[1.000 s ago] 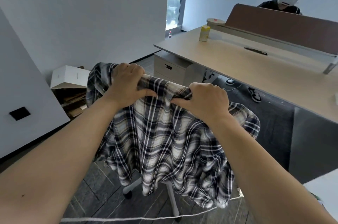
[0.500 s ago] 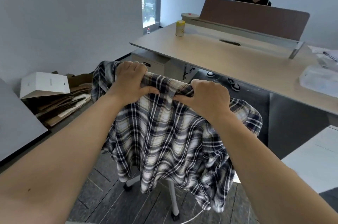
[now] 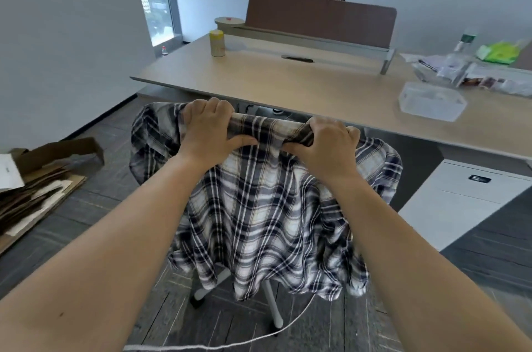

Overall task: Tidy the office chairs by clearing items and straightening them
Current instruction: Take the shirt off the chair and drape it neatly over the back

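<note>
A plaid shirt (image 3: 259, 207), black, white and beige, is draped over the back of an office chair and hides nearly all of it. Only the chair's white legs (image 3: 270, 305) show below the cloth. My left hand (image 3: 208, 128) grips the top rail of the chair back through the shirt, left of centre. My right hand (image 3: 325, 143) grips the same rail on the right, with bunched cloth under the fingers. The chair stands right at the front edge of the wooden desk (image 3: 302, 84).
On the desk are a yellow canister (image 3: 216, 43), a clear plastic box (image 3: 431, 101), a bottle and bags at the right. A person sits behind the brown divider (image 3: 319, 16). Flattened cardboard (image 3: 37, 190) lies at the left. A white drawer cabinet (image 3: 460, 199) stands at the right. A white cable (image 3: 230, 344) crosses the floor.
The chair with the shirt has turned and moved toward the desk's front edge, and my view has swung right. Both hands keep the same grip on the chair back.
</note>
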Motion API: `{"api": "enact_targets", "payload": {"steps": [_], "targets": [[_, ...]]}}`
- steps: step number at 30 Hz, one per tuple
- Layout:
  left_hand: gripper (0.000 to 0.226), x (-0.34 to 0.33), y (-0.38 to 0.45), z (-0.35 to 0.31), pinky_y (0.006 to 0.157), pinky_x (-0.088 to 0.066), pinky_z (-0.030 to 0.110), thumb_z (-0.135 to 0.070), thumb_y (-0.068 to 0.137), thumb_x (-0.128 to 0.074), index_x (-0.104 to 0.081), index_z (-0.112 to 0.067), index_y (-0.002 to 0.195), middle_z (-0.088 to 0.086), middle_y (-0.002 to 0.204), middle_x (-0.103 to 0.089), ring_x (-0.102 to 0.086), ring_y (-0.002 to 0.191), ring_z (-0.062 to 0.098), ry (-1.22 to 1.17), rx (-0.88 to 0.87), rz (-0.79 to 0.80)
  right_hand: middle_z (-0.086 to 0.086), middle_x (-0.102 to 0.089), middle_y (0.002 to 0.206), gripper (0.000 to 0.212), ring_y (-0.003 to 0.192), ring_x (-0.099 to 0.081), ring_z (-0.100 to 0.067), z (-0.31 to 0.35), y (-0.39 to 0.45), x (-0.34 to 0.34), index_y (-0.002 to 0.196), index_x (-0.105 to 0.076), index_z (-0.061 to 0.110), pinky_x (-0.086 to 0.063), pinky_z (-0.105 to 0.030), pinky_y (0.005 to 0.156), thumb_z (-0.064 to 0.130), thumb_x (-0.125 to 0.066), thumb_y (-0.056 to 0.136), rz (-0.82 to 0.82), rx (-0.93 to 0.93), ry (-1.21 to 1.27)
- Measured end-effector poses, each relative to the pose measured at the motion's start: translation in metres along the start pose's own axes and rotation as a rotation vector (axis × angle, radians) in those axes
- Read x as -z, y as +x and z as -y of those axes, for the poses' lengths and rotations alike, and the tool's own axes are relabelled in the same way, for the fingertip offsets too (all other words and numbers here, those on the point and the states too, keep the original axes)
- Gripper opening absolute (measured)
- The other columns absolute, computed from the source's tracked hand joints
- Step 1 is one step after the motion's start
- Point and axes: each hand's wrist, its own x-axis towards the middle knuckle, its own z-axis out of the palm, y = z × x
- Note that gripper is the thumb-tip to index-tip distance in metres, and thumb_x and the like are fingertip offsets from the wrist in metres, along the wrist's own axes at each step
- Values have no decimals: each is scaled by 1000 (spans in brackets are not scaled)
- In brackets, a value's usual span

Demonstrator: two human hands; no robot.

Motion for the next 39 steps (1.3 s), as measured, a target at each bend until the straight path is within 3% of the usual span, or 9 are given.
{"api": "enact_targets", "payload": {"steps": [2, 5, 12, 16, 21, 27, 39], "targets": [[60, -4, 11, -2, 85, -16, 28, -50, 70, -65, -49, 0, 101, 15, 106, -51, -41, 106, 29, -13, -11, 25, 2, -44, 88, 45, 102, -49, -25, -5, 8, -1, 83, -43, 15, -28, -40, 93, 56, -59, 75, -6, -10, -5], [59, -13, 31, 0, 86, -16, 27, -51, 70, -63, -48, -3, 101, 9, 98, -44, -40, 105, 29, -39, -14, 60, 2, -42, 88, 46, 99, -47, -22, -12, 24, -5, 87, -47, 13, -27, -40, 93, 56, -57, 76, -13, -18, -38], [63, -45, 82, -15, 89, -17, 30, -54, 72, -60, -48, -3, 107, 15, 111, -50, -38, 110, 29, -73, -28, 96, 2, -40, 80, 46, 85, -32, -15, -49, 71, -8, 78, -36, 15, -26, -41, 96, 55, -58, 76, -45, -77, -62], [65, -72, 116, -26, 92, -24, 36, -57, 70, -59, -49, -3, 104, 15, 108, -52, -39, 107, 30, -53, -44, 83, 13, -24, 64, 49, 83, -32, -15, -79, 102, -9, 60, -24, 24, -21, -36, 83, 54, -59, 76, -62, -79, -64], [63, -99, 156, -39, 92, -25, 34, -56, 71, -60, -49, -3, 103, 14, 108, -51, -38, 108, 29, -83, -45, 88, 6, -32, 67, 45, 83, -32, -15, -112, 141, -15, 77, -37, 15, -21, -36, 83, 53, -60, 76, -96, -84, -56], [64, -128, 198, -58, 92, -25, 35, -56, 69, -61, -50, -2, 101, 15, 106, -53, -39, 107, 30, -68, -48, 88, 7, -29, 64, 50, 78, -34, -17, -150, 180, -15, 75, -38, 11, -13, -31, 76, 56, -61, 73, -120, -88, -33], [59, -160, 257, -62, 88, -29, 35, -52, 70, -63, -50, 0, 96, 18, 103, -52, -38, 105, 32, -83, -68, 85, 10, -30, 64, 46, 80, -35, -17, -184, 242, -24, 76, -41, 13, -13, -30, 79, 55, -61, 74, -153, -70, -5]]}}
